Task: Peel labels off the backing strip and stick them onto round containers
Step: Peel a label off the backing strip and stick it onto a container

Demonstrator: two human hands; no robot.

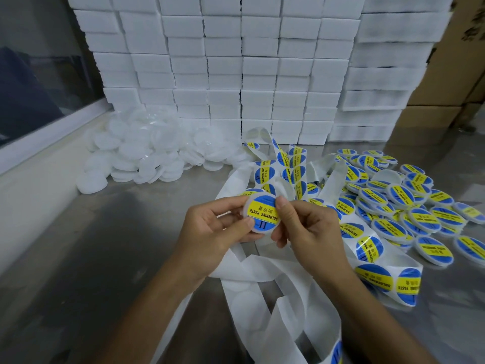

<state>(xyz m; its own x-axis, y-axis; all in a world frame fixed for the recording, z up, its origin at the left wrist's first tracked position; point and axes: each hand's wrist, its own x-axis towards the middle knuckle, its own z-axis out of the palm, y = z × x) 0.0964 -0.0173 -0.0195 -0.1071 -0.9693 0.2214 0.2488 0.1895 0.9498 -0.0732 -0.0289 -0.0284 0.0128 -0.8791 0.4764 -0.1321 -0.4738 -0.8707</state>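
Note:
A round white container is held up over the steel table between both hands. A blue and yellow "SOLDERING PASTE" label lies on its top face. My left hand grips the container's left rim with thumb and fingers. My right hand pinches its right edge, thumb pressing on the label. The white backing strip loops across the table below my hands, and a stretch at the right carries unpeeled labels.
A heap of unlabelled white containers lies at the back left. Labelled containers are piled at the right. Stacked white foam boxes form a wall behind, with cardboard boxes at the far right.

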